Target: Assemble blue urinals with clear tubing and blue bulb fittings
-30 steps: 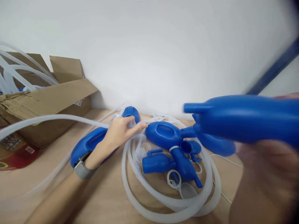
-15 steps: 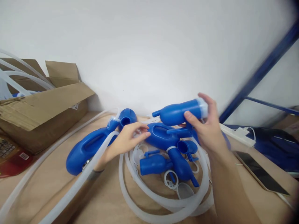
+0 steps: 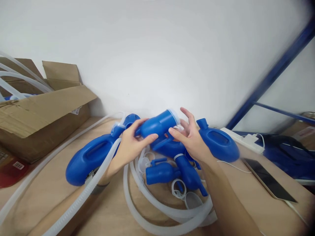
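Note:
My left hand (image 3: 135, 140) is wrapped round the narrow end of a blue bottle-shaped funnel (image 3: 158, 124). A whitish cap (image 3: 173, 116) sits on the funnel's wide end, which tilts up to the right. Beside that end is my right hand (image 3: 190, 134), its index finger raised and its thumb near the cap's lower edge; whether it touches the cap is unclear. Below the hands lie another blue funnel (image 3: 161, 173), a blue funnel with a spout (image 3: 189, 173), a translucent ring (image 3: 178, 189) and a clear round lid (image 3: 193, 200). Under the held funnel, a blue piece is partly hidden.
Blue handled bottles flank my hands, a left bottle (image 3: 86, 160) and a right bottle (image 3: 219, 144). A long translucent hose (image 3: 157, 226) coils across the table. An open cardboard box (image 3: 44, 124) stands left; a phone (image 3: 269, 180) and power strip (image 3: 246, 141) lie right.
The funnel has moved left and down, from my right hand into my left. My right hand has loosened its grip and shifted left, uncovering the bottle at right.

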The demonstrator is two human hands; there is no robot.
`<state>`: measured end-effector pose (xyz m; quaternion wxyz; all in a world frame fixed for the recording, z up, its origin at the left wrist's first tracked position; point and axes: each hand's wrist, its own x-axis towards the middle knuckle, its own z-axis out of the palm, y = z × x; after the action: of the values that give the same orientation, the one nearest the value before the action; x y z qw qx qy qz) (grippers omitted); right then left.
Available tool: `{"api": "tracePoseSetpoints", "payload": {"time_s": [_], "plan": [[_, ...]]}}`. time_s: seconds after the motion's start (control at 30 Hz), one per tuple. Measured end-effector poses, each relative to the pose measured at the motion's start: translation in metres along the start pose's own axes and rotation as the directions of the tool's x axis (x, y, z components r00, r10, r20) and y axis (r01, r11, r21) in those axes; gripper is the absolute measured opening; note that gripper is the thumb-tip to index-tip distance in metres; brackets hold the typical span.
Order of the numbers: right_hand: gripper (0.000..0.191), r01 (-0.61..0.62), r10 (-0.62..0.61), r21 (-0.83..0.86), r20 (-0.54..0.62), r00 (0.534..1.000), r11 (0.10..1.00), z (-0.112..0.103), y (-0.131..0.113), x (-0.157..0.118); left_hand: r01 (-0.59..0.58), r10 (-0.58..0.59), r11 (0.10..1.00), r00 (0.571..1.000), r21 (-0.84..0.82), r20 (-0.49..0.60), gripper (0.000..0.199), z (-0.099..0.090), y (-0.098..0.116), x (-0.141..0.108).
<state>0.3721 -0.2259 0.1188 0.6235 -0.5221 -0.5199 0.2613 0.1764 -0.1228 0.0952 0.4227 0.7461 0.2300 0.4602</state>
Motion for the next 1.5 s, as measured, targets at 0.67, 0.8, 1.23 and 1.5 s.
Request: {"api": "tracePoseSetpoints", "payload": {"time_s": [0.67, 0.8, 1.23, 1.5], "plan": [[0.031, 0.47, -0.484, -0.644, 0.173, 0.858, 0.603, -0.031, -0.004, 0.001, -0.027, 0.032, 0.994, 0.998, 0.108, -0.051, 0.069, -0.013, -0.002, 0.007], [0.056, 0.471, -0.438, -0.595, 0.212, 0.874, 0.651, -0.026, -0.006, 0.0, -0.106, 0.121, 0.977, 0.99, 0.187, -0.073, 0.069, -0.014, 0.0, 0.007], [0.038, 0.292, -0.3, -0.291, 0.016, 0.954, 0.911, -0.001, -0.001, -0.003, -0.5, 0.466, 0.813, 0.866, 0.3, 0.179, 0.06, -0.005, 0.007, -0.006], [0.014, 0.277, -0.275, -0.088, 0.039, 0.961, 0.957, 0.018, 0.002, -0.01, -0.426, 0.326, 0.656, 0.904, 0.623, 0.275, 0.074, -0.009, 0.013, -0.011]]}}
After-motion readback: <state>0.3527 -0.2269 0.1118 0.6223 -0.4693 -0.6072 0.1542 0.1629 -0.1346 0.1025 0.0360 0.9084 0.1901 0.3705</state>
